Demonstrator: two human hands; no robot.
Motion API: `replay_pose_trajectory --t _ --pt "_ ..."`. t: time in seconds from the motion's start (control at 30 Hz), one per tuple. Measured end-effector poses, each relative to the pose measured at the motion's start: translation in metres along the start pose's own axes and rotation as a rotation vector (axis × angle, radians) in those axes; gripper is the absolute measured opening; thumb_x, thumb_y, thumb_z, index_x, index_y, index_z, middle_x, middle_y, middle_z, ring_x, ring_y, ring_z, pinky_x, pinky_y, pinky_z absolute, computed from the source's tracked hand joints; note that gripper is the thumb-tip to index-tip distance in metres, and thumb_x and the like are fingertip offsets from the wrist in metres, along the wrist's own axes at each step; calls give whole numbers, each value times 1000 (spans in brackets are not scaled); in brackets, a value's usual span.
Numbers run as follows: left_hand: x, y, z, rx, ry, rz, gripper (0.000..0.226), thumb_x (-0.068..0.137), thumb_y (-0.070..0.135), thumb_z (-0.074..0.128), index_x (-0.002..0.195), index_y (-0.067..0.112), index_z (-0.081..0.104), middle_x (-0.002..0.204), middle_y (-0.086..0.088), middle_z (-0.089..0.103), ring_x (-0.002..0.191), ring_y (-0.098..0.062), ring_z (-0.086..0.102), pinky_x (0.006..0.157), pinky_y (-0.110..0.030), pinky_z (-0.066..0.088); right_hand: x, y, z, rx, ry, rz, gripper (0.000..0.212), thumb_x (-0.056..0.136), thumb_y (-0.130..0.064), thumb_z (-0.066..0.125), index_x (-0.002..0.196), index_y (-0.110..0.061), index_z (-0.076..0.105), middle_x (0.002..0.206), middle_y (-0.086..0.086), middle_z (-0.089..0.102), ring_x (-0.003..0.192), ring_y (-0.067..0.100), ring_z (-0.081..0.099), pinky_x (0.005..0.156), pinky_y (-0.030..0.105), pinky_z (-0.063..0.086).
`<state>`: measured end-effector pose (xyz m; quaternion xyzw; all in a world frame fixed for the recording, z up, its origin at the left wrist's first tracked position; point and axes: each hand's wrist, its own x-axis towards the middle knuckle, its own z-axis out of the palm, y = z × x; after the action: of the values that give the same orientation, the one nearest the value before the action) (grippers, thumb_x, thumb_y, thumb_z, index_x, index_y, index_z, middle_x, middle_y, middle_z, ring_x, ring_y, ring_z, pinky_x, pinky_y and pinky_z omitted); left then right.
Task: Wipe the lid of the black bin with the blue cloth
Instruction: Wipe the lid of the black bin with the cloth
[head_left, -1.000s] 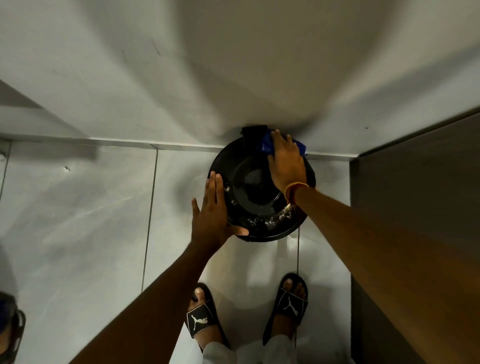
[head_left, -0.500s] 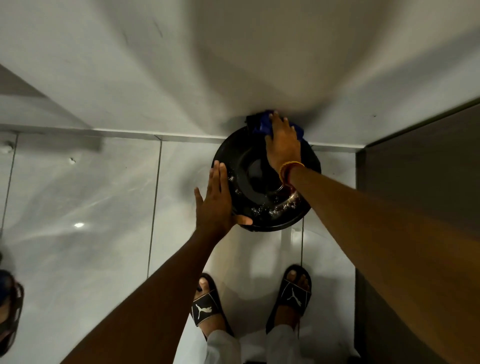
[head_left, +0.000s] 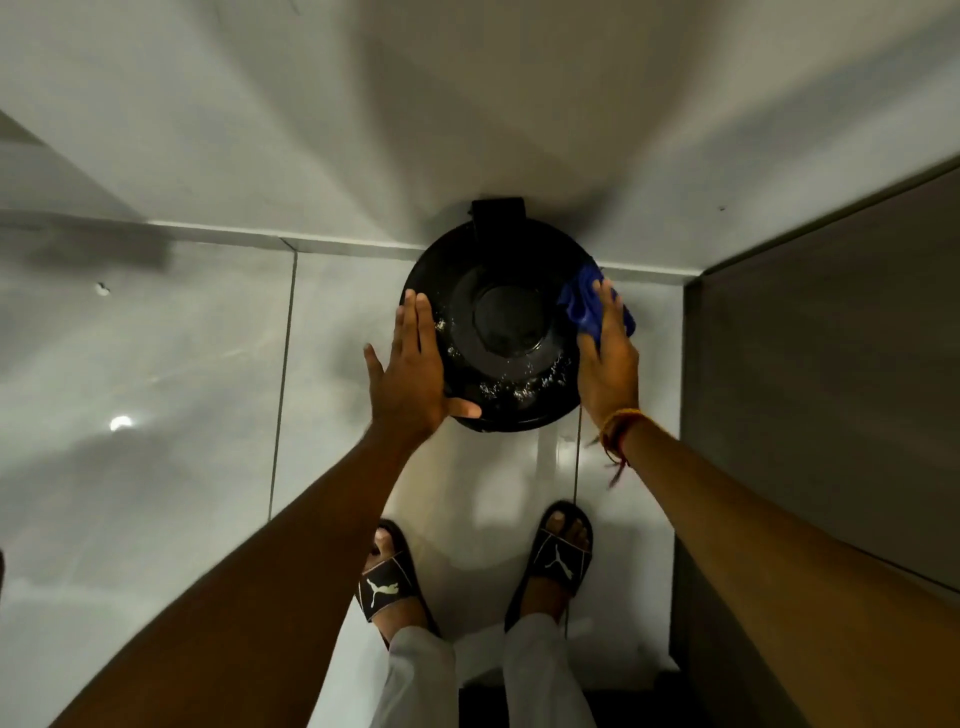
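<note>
The round black bin lid (head_left: 506, 319) lies below me against the wall, with its hinge block at the far side and water droplets along its near rim. My right hand (head_left: 607, 364) presses the blue cloth (head_left: 584, 304) flat onto the lid's right edge; the cloth shows beyond my fingertips. My left hand (head_left: 410, 374) rests with fingers spread against the lid's left rim, thumb lying on the near edge.
A pale wall (head_left: 363, 130) rises directly behind the bin. Glossy grey floor tiles (head_left: 156, 389) spread to the left. A dark panel (head_left: 831, 364) stands close on the right. My feet in black slides (head_left: 389, 582) stand just in front of the bin.
My right hand has slid the blue cloth from the far side of the lid, near the hinge, round to the right edge. The left hand has stayed on the left rim.
</note>
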<state>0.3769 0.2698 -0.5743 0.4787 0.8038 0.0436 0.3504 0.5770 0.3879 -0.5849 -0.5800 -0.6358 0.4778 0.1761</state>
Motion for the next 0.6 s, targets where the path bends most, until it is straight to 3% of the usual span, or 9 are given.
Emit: replay_pose_trajectory --t 0.13,0.37,0.47,0.6 --pt "-1 0 2 13 -8 -4 158 42 87 56 158 5 -13 169 -13 -16 158 -31 -7 120 -71 12 -28 13 12 -199 -17 -161 67 99 3 49 158 -14 23 169 2 16 157 21 2 127 52 17" --pt "3 1 7 48 21 -23 150 57 60 84 159 9 -13 170 -9 -16 158 -30 -7 121 -69 14 -111 38 62 -362 -174 -288 75 96 -5 55 158 -20 17 169 0 12 157 22 -5 126 54 7" --pt "4 -2 9 38 37 -19 147 60 57 86 159 10 -12 170 -8 -14 158 -30 -5 120 -69 15 -108 39 63 -371 -194 -291 76 97 -7 54 159 -21 12 169 -2 9 156 16 -11 126 50 4" --pt "2 -7 11 9 37 16 151 55 75 75 159 9 -12 170 -9 -14 158 -31 -6 120 -68 11 -95 43 40 -354 -237 -324 76 98 -4 52 159 -25 14 170 -5 8 157 14 -8 126 56 15"
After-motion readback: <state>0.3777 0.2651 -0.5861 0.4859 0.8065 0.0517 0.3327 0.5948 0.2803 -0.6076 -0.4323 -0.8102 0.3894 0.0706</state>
